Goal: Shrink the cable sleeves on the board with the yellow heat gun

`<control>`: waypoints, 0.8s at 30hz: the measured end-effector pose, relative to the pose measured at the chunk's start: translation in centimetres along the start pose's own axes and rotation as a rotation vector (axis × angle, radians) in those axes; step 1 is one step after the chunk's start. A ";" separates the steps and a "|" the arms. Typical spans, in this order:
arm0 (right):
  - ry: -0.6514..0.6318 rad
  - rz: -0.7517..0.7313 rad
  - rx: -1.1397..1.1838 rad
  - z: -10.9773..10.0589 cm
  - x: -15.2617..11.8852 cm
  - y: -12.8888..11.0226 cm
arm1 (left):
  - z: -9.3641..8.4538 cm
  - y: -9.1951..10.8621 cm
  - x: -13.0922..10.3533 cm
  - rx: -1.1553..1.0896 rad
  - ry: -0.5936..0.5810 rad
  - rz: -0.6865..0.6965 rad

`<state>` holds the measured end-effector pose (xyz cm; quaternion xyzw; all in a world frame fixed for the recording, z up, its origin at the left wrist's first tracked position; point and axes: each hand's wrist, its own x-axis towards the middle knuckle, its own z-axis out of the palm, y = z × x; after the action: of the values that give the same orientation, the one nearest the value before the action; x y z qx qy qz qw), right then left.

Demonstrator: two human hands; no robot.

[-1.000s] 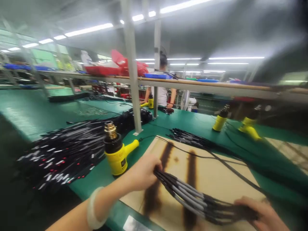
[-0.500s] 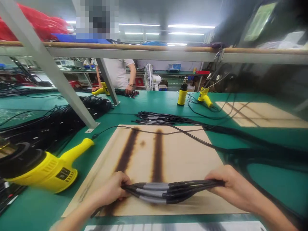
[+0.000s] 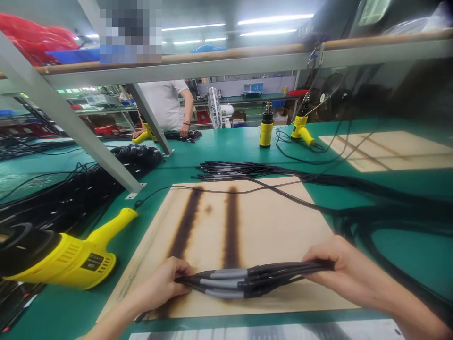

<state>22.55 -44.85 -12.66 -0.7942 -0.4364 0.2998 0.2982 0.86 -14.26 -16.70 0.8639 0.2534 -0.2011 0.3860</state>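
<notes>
A bundle of black cables [image 3: 262, 274] with grey sleeves near its middle stretches between my two hands, just over the near part of a scorched wooden board [image 3: 276, 226]. My left hand [image 3: 173, 278] is closed around the bundle's left end, and a dark cable tip pokes out below that wrist. Toward the right, my right hand [image 3: 329, 264] grips the same cables, thumb and fingers pressed together. Two dark burn stripes run up the board, the left one passing behind my left hand. A yellow heat gun [image 3: 85, 259] lies on its side left of the board.
More cables [image 3: 226, 170] with grey sleeves lie beyond the board, their lengths running right. Dark cables [image 3: 88, 184] pile at left beside a slanted metal post [image 3: 88, 127]. Two heat guns [image 3: 266, 130] stand farther back. A person [image 3: 166, 106] works across the green table [image 3: 198, 146].
My view has shifted slightly. The bundle stays held in both hands at nearly the same place, its cables drawn a little closer together toward the right hand.
</notes>
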 end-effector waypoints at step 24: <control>-0.353 0.217 -0.073 5.1 9.8 3.2 | 3.7 -7.2 -6.5 -0.950 -0.290 -0.059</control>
<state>24.78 -36.63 -20.40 -0.7821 -0.4042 0.4486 0.1541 -9.11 -14.79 -19.54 0.5480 0.2852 -0.1923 0.7625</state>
